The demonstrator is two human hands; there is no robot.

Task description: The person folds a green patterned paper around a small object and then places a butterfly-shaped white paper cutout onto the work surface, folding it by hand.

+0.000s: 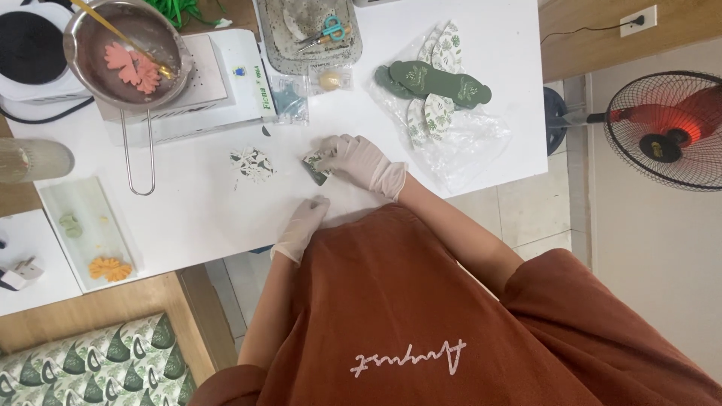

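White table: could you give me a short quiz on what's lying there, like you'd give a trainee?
1. True or false: the metal pan holds a pink flower shape.
2. Which hand grips the small patterned piece? A: left hand. B: right hand.
3. Fill in: the scissors lie on a grey ____.
Key: 1 true; 2 B; 3 tray.

Saucepan [128,56], scissors [331,31], fan [665,129], green cards [440,83].
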